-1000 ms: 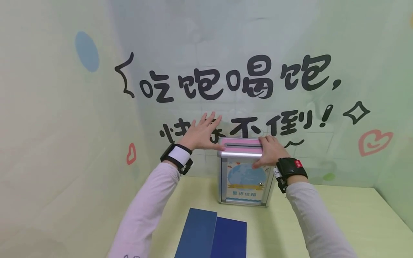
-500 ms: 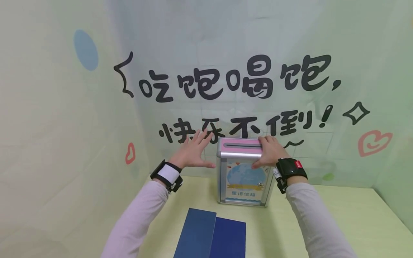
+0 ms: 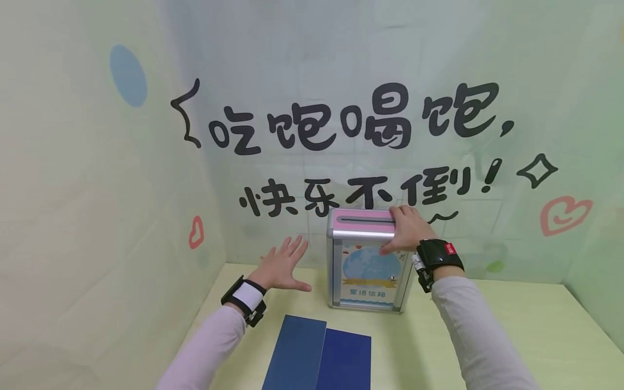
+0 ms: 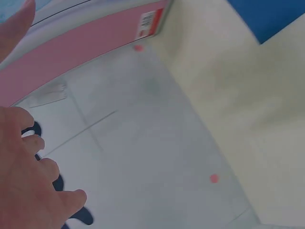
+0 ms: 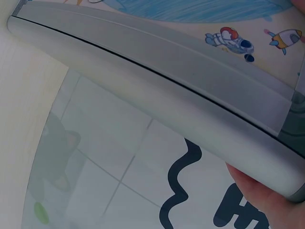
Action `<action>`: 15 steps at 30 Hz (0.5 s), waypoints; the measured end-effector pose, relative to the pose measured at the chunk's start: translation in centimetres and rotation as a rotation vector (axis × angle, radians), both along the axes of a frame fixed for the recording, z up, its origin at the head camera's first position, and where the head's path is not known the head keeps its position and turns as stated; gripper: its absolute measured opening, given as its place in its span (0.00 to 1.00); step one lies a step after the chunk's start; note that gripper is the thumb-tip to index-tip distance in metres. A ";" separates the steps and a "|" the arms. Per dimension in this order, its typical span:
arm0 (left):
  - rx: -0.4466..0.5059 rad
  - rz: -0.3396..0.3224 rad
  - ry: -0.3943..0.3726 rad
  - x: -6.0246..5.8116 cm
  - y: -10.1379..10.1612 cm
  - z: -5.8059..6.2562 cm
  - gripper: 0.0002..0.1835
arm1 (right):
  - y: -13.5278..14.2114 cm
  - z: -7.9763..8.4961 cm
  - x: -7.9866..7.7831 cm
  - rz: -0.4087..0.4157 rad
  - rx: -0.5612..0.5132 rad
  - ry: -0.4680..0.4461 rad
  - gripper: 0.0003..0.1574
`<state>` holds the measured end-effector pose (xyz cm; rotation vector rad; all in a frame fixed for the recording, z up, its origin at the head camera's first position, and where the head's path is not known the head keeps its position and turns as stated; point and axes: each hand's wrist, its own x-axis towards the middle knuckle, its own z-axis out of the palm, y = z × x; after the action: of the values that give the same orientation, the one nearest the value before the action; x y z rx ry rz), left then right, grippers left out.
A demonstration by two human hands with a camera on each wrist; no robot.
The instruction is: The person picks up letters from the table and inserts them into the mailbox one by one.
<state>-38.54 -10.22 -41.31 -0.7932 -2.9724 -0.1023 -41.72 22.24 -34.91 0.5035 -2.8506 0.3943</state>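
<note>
At the near edge, two pale cloth sleeves (image 3: 473, 325) reach over the table (image 3: 497, 330), a smooth, pale yellow top. Between them lie two flat, straight-edged blue panels (image 3: 294, 352), side by side, one duller, the other deeper in colour. Black bands (image 3: 441, 255) circle both wrists. Past the panels, the left hand (image 3: 283, 268) hovers with fingers spread wide, holding nothing, just beside the box (image 3: 368, 271) but apart from it. This stands upright toward the back of the table: a rectangular case with shiny, rounded silver edging, a pink top cut by a long narrow slot (image 3: 365, 220), and a printed front with a blue disc and yellow ribbon. A barcode sticker (image 4: 147, 23) marks a pink face. The right hand (image 3: 409, 230) grips the top right corner, fingers bent over the edge, thumb against the front. Behind, the pale grey-green back wall (image 3: 302, 49) carries rounded black lettering (image 3: 369, 182) and a pink heart (image 3: 565, 218); the side wall (image 3: 73, 216) bears a blue oval (image 3: 128, 76).
</note>
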 end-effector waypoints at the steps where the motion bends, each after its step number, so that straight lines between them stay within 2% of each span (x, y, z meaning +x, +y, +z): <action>1: -0.002 0.002 -0.007 0.2 -0.2 -0.6 0.58 | 0.0 0.0 0.0 0.001 0.002 0.001 0.67; 9: -0.046 -0.016 -0.055 1.8 -0.1 -5.3 0.58 | -0.3 0.2 0.2 -0.005 0.009 -0.003 0.67; 15: -0.127 -0.053 -0.139 3.1 1.0 -8.0 0.58 | -0.2 0.2 0.3 -0.005 0.003 -0.003 0.67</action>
<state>-35.48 -9.26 -49.31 -0.9162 -3.1151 0.0305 -41.41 22.06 -34.70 0.4960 -2.8555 0.3899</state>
